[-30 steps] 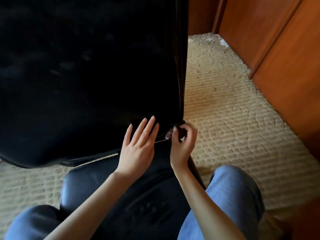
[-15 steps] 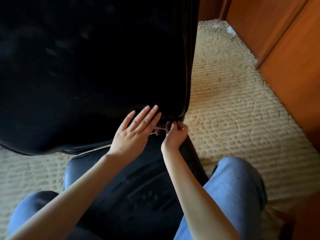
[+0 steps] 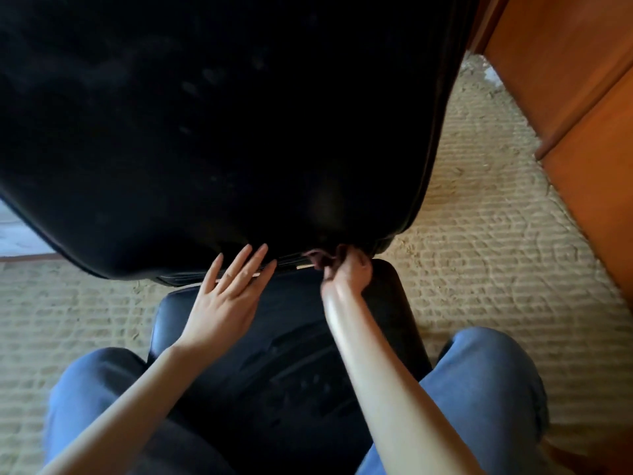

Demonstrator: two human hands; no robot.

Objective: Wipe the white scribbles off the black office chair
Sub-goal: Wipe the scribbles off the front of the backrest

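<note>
Rests left hand (image 3: 226, 296) at backrest (image 3: 222, 132) edge, fingers straight, apart | pinches wad (image 3: 317, 260) in right hand (image 3: 346, 270), fingers curled | risks dropping wad into seat (image 3: 274, 354) gap if pinch slackens

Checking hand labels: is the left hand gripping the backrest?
No, the left hand lies with straight fingers at the lower edge of the backrest.

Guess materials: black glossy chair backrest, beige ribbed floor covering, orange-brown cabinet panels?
Black glossy chair backrest: likely leather or vinyl, smooth, soft sheen, seamed edge.
Beige ribbed floor covering: looped carpet or woven mat, matte, ridged rows with swirls.
Orange-brown cabinet panels: wood or veneer, satin; no grain visible, so open.
</note>
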